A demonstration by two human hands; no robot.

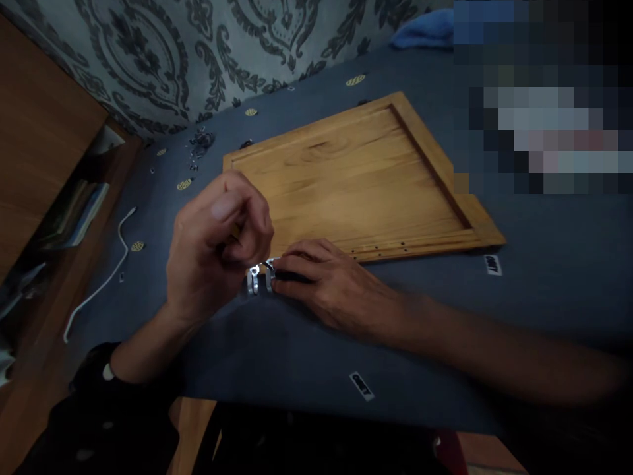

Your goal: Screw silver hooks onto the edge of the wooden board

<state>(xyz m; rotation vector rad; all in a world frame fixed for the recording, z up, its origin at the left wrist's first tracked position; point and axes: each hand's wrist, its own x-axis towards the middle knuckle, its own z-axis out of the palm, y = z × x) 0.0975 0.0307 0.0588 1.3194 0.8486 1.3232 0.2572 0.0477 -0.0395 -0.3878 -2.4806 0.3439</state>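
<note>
A small shiny metal hinge [258,278] lies on the blue cloth at the near left corner of a wooden cabinet door [356,178]. My right hand [326,280] rests low on the cloth, its fingertips pinched on the hinge's right side. Just left of the hinge my left hand [217,247] hovers, fingers curled together in a pinch; what they hold is hidden. The door lies flat, its framed panel facing up, with small holes along its near rail.
The blue cloth [277,356] covers the table. A pile of small metal parts [198,144] sits at the back left. A white cable [106,277] trails along the left edge. A wooden shelf with books [74,214] stands to the left. Patterned wallpaper rises behind.
</note>
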